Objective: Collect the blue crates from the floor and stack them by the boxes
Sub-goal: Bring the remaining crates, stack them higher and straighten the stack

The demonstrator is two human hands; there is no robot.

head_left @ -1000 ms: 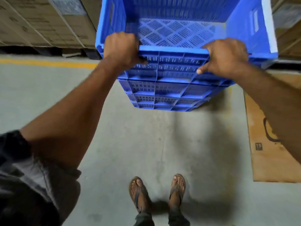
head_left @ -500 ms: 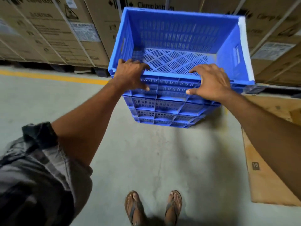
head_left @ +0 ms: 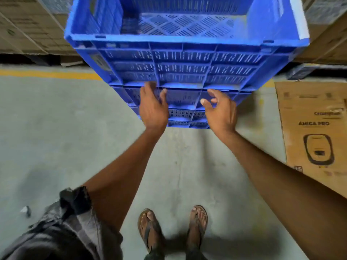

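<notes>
A stack of blue slotted crates stands on the concrete floor in front of me. The top crate is empty and its rim fills the upper frame. Lower crates show beneath it. My left hand hovers in front of the lower crates with relaxed fingers, fingertips near the top crate's bottom edge. My right hand is beside it, fingers loosely spread, holding nothing. Whether either hand touches the plastic I cannot tell.
Stacked cardboard boxes line the back on both sides of the crates. A yellow floor line runs along the left. A flattened carton lies on the floor at right. My sandalled feet stand behind the stack.
Both hands have let go of the top crate's near rim and dropped lower, in front of the stack. The view has moved closer to the crates.
</notes>
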